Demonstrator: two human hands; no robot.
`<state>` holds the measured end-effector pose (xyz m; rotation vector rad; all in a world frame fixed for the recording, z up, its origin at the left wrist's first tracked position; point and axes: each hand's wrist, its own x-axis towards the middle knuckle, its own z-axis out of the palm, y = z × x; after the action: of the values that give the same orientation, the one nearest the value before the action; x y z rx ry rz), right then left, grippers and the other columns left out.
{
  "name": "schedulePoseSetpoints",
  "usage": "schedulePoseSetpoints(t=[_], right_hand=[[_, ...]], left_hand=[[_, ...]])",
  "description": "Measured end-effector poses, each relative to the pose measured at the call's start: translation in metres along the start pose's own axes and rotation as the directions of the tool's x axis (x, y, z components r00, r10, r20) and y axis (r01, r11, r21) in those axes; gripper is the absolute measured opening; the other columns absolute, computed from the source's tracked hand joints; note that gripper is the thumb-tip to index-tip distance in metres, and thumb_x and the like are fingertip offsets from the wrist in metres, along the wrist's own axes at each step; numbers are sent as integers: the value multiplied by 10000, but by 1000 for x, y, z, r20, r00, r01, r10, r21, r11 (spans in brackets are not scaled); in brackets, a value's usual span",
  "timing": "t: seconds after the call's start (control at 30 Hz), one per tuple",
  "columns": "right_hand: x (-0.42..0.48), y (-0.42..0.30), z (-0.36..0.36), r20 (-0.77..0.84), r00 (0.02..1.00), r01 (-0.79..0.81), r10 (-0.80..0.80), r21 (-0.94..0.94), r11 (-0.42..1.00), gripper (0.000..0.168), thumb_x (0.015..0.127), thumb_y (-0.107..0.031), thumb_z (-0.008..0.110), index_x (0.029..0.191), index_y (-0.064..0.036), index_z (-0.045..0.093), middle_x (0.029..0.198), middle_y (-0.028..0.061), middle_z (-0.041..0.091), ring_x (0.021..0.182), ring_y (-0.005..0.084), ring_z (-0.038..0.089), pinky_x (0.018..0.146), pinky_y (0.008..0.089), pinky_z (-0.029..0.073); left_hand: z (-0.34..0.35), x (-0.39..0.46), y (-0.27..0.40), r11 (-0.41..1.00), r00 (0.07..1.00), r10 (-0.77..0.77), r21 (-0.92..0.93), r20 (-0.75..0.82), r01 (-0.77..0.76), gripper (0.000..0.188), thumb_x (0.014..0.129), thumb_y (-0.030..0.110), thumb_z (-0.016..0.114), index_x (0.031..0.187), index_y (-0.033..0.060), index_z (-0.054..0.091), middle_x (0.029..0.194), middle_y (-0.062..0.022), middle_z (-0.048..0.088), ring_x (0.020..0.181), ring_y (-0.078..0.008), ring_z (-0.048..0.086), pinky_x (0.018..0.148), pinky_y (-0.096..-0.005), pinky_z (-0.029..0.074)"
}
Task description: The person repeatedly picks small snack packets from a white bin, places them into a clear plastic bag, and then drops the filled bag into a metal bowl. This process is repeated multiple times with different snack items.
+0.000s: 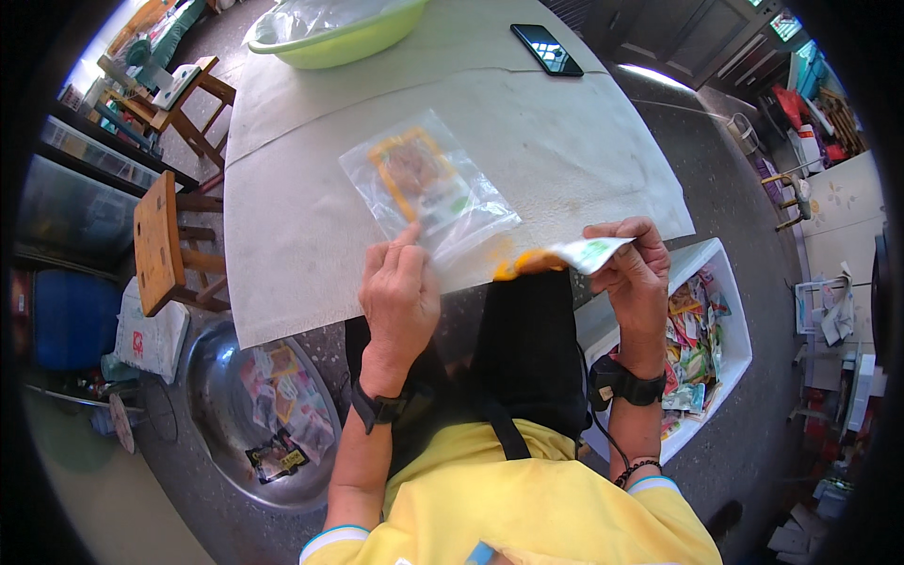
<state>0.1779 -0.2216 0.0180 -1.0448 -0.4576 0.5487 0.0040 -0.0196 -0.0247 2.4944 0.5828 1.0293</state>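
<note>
A clear plastic bag (474, 209) lies flat on the cloth-covered table (296, 212), with a yellow-bordered food packet (417, 169) inside it. My left hand (401, 282) is at the bag's near edge, its index finger stretched onto the plastic and the other fingers curled. Whether it pinches the plastic is hidden. In my right hand (632, 261) is a second packet (593, 253), white and green at the held end and orange-yellow at the other. This packet is tilted over the table's near edge, held between thumb and fingers.
A white foam box (734, 332) full of colourful packets stands right of my legs. To the left, a metal basin (212, 424) holds several packets. On the table are a green plastic tub (339, 46) and a smartphone (547, 49). Wooden stools (157, 244) stand at the left.
</note>
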Motion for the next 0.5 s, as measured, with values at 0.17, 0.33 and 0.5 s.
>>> schedulePoseSetpoints(t=[0.17,0.33,0.5], right_hand=[[-1,-4,19,339,933,133,-123,-6,991,43,941,-71,563,954,-32,549,994,204,670,927,250,678,802,336,548],[-8,-2,34,330,939,44,-98,169,985,56,766,-48,473,816,-28,489,774,182,597,691,198,573,704,302,481],[-5,10,55,395,903,32,-168,329,944,130,740,-153,479,763,-25,470,718,178,561,626,168,507,597,262,410]], left_hand=[[-3,3,2,999,999,-30,-29,19,30,116,750,-30,607,840,23,557,1123,-127,667,879,-313,581,772,-364,486],[-1,2,1,999,1000,-24,-23,6,25,109,756,-24,606,841,20,554,1124,-127,666,877,-309,578,773,-363,483],[-1,1,0,999,999,-35,-28,14,35,124,745,-23,615,845,19,554,1130,-129,665,896,-314,583,779,-362,483]])
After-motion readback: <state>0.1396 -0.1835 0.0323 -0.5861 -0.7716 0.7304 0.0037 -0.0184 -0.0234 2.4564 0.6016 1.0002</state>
